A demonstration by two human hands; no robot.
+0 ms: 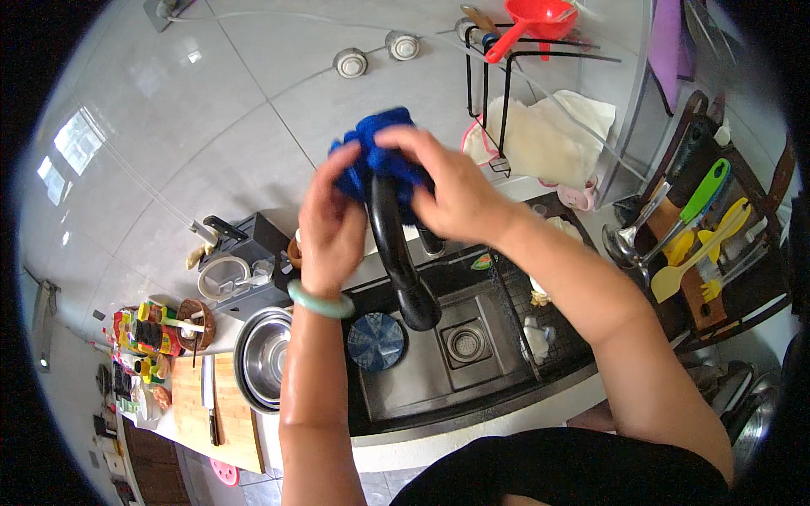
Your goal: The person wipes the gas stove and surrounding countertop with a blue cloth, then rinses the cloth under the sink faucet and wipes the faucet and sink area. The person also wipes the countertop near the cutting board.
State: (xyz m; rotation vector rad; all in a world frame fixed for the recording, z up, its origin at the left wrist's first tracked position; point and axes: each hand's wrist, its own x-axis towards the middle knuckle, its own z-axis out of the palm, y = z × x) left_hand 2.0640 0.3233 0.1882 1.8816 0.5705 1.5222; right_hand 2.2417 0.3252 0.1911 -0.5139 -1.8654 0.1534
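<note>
A bunched blue cloth (384, 148) wraps the upper bend of the black sink faucet (395, 246). My right hand (459, 190) grips the cloth from the right, fingers over its top. On the left side, my left hand (332, 218) holds the cloth's edge, slightly blurred; a pale green bangle (321, 300) circles that wrist. Below the spout is a stainless steel sink (417, 386) with a drain strainer (465, 345). A blue patterned round dish (376, 341) sits at the sink's left side. The faucet's base is partly hidden behind its neck and my right hand.
Nested metal bowls (262, 360) stand left of the sink, beside a wooden cutting board (237, 405) bearing a kitchen knife (209, 392). Behind them is a grey knife holder (253, 243). At right are a black wire rack (506, 95), a red strainer (538, 19) and hanging utensils (690, 240).
</note>
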